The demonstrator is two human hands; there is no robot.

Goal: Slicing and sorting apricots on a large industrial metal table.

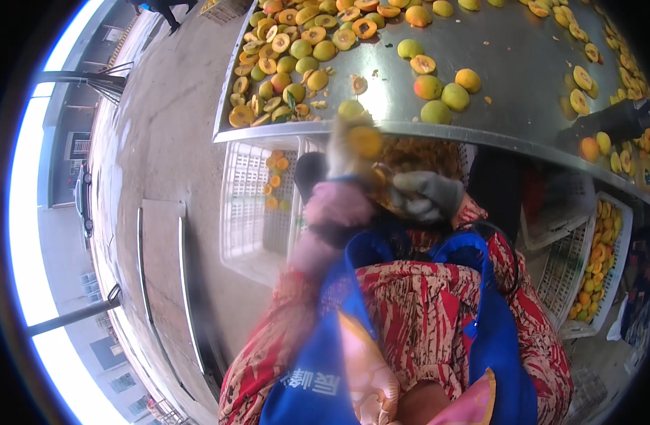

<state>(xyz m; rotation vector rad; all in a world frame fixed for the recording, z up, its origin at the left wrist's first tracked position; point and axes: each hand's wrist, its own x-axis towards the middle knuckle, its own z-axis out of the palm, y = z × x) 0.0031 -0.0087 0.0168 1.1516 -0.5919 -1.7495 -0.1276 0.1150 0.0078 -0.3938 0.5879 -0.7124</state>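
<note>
My left hand [345, 152], in a pale glove and smeared by motion, is at the near edge of the metal table [509, 134]. A blurred yellow-orange peach [366, 142] is in its fingers. Just beyond, at the table's rim, a greenish peach [351, 109] shows. To the right and nearer my body, my right hand [430, 194] wears a grey glove. Its fingers are curled closed toward the left hand; what they hold is hidden. Below the hands, a container with brownish scraps [427, 157] shows in part.
Halved and whole peaches [296, 53] are heaped at the table's far left; more lie along its right side. A white crate [257, 205] with several peach halves stands at left. Another crate [594, 265], full of peaches, stands at right. A dark cylindrical object [612, 122] extends over the table.
</note>
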